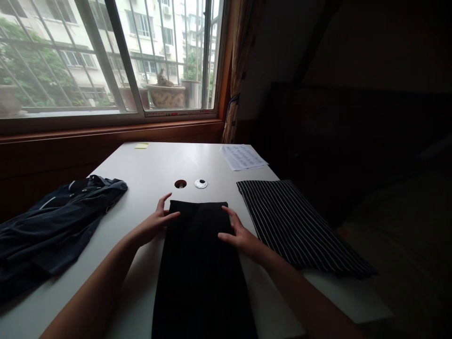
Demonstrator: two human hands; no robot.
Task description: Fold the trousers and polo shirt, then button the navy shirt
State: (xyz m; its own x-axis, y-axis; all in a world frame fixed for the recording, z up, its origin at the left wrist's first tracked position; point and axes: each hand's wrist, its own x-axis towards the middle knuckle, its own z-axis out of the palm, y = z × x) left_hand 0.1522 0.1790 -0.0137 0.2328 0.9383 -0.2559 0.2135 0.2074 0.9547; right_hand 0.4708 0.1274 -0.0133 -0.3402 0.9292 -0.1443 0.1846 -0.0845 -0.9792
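Observation:
A long black garment (201, 273), folded into a narrow strip, lies flat on the white table (148, 165) in front of me. Its exact kind is not clear. At the strip's far left corner rests my left hand (157, 221), fingers spread, with the thumb over the edge of the cloth. My right hand (242, 235) is at the far right corner, fingers apart and touching the cloth's edge. Neither hand grips the fabric. To the right lies a black cloth with white stripes (289, 221). Over the left side spreads a dark blue garment (70, 221) with snap buttons.
Beyond the black strip, the tabletop has a round hole (180, 184) and a round silver cap (201, 183). Printed papers (243, 157) lie at the back right, a yellow sticky note (141, 146) at the back left. A barred window (141, 56) and a tied curtain (232, 113) stand behind.

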